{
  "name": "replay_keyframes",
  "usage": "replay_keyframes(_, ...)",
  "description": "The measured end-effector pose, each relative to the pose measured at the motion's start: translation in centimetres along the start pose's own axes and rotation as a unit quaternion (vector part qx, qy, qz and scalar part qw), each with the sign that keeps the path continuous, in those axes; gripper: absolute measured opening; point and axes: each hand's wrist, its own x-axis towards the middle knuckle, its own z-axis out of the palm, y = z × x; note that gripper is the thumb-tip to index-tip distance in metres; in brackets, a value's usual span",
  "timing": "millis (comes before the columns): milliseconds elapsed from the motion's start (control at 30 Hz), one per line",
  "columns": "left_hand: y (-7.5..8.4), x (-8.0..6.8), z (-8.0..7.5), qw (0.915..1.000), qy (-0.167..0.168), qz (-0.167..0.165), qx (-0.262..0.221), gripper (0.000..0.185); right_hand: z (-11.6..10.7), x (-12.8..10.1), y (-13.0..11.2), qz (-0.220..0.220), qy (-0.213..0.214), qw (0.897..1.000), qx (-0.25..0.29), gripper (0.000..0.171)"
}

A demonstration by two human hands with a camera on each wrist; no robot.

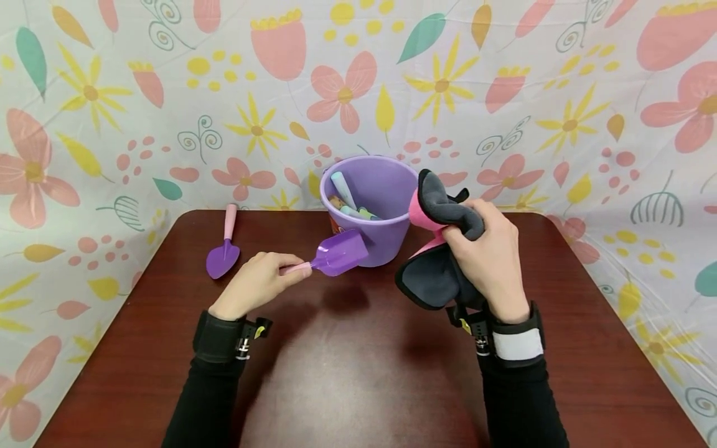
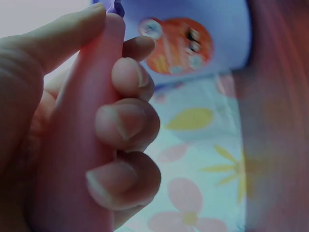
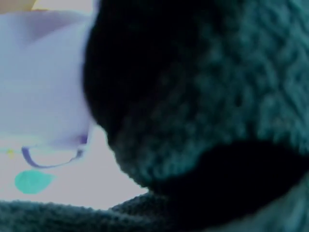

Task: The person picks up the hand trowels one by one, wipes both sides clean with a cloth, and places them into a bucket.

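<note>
Now the left hand (image 1: 259,281) clamps its fingers round a scoop (image 1: 336,254) at the bucket's (image 1: 386,239) eight o'clock; the right hand (image 1: 486,255) grips a cloth (image 1: 437,280) at three o'clock.

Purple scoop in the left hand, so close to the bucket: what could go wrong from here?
The scoop sits right by the purple bucket, so a push from the left hand might nudge or tip the bucket. The right hand holds a bunched grey cloth whose loose lower fold hangs near the table and could drag or catch the bucket rim.
</note>
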Motion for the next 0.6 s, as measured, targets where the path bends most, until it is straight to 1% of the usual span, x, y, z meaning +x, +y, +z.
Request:
replay_keyframes(133,1.7,1.0,0.0,0.9999,0.000,0.017,-0.002,0.021,0.5,-0.1,-0.6,-0.023,0.001,1.000,0.017,0.015)
replay_keyframes(300,3.3,2.5,0.1,0.9986,0.007,0.051,-0.012,0.020,1.3,-0.2,-1.2,-0.047,-0.002,0.999,0.025,0.018)
replay_keyframes(467,4.6,3.6,0.2,0.9969,0.013,0.074,-0.024,0.020,2.5,-0.5,-1.6,-0.058,-0.004,0.998,0.006,0.019)
replay_keyframes(533,4.9,3.8,0.2,0.9966,0.016,0.076,-0.026,0.020,3.0,-0.6,-1.7,-0.058,-0.006,0.998,-0.007,0.020)
replay_keyframes(600,5.0,3.8,0.2,0.9970,0.021,0.069,-0.025,0.020,3.4,-0.9,-1.8,-0.051,-0.011,0.998,-0.019,0.020)
